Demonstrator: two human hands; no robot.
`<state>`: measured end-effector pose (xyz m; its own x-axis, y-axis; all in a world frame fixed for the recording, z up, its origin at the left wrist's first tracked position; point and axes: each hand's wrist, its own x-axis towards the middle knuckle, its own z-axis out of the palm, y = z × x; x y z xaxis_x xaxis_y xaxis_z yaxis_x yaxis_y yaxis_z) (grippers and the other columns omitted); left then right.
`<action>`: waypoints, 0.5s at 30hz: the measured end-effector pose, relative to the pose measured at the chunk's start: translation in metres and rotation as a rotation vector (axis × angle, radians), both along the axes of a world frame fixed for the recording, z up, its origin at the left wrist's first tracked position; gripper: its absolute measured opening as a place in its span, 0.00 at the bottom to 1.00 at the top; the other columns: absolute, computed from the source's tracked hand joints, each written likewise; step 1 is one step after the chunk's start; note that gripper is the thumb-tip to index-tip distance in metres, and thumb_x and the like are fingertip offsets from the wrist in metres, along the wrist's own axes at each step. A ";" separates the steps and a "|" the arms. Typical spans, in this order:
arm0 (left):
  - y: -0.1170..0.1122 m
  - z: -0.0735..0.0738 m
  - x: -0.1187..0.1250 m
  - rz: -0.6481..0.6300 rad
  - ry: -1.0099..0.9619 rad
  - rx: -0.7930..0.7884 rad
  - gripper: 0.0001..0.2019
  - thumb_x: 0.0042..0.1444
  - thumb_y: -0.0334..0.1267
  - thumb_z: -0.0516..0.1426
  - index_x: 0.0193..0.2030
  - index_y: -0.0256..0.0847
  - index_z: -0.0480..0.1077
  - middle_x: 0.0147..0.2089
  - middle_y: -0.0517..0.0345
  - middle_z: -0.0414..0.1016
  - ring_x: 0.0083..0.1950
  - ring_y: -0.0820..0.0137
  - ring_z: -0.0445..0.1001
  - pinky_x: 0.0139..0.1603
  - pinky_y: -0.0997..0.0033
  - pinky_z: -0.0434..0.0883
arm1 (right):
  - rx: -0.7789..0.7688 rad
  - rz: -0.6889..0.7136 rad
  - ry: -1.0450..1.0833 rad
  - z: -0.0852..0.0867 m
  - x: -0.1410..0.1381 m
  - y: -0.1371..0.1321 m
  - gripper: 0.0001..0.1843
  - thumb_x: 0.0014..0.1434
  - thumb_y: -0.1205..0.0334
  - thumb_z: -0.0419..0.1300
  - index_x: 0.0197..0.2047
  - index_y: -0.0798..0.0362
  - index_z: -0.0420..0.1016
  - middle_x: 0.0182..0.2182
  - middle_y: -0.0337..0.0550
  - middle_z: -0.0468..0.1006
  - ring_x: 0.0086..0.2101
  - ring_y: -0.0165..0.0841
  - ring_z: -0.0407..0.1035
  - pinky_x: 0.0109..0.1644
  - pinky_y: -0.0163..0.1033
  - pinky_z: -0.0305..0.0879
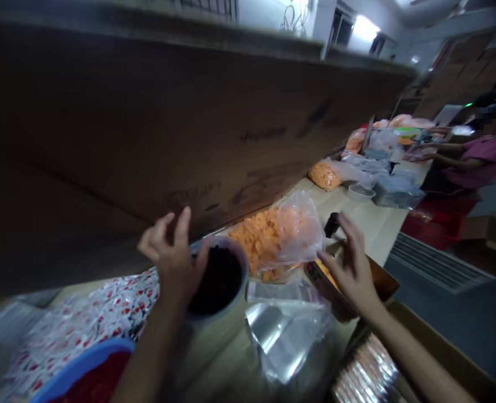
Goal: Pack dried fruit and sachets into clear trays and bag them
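My left hand (174,260), fingers apart and slightly blurred, is over the left rim of a round tub (243,263) full of small black pieces (216,280). I see nothing in its grasp. My right hand (352,266) is above an open carton (382,277) with orange items inside. At its fingertips is a small black cylinder (332,225), which looks held, though blur hides the exact contact. Between my hands lies a clear bag of orange pieces (264,238). Nearer to me, silvery flat pouches (281,336) lie on the table (218,358).
A tall cardboard wall (189,123) borders the table's far side. Red-and-white packets (105,308) and a blue basin (84,358) of red items are at left. A carton of shiny packs (369,369) is at lower right. Another person in pink (482,162) sits farther along.
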<state>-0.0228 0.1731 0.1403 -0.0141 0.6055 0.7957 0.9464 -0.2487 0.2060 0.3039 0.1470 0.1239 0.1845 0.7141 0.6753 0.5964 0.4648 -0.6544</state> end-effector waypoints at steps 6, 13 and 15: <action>0.042 0.116 -0.010 0.117 0.094 0.065 0.31 0.61 0.48 0.58 0.70 0.43 0.59 0.66 0.38 0.59 0.65 0.46 0.60 0.63 0.43 0.58 | 0.331 0.143 -0.119 0.172 -0.038 0.166 0.39 0.64 0.41 0.57 0.73 0.40 0.49 0.70 0.47 0.47 0.69 0.45 0.44 0.70 0.60 0.49; 0.063 0.274 -0.043 0.109 0.355 0.175 0.60 0.44 0.65 0.65 0.75 0.41 0.41 0.78 0.49 0.36 0.75 0.41 0.35 0.69 0.36 0.33 | 0.276 0.458 -0.219 0.224 -0.065 0.242 0.34 0.62 0.33 0.55 0.62 0.45 0.69 0.66 0.49 0.56 0.67 0.43 0.51 0.71 0.54 0.49; 0.090 0.309 -0.052 0.059 0.382 -0.026 0.55 0.48 0.70 0.59 0.72 0.33 0.49 0.76 0.46 0.45 0.73 0.40 0.42 0.67 0.34 0.37 | 0.240 0.521 -0.231 0.223 -0.058 0.254 0.33 0.62 0.33 0.55 0.61 0.46 0.70 0.67 0.49 0.57 0.67 0.42 0.52 0.70 0.54 0.50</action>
<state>-0.0744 0.2630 0.4495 0.2449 0.6327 0.7346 0.9687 -0.1906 -0.1588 0.2461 0.4015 0.3467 -0.3182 0.4939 0.8092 0.3650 0.8516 -0.3763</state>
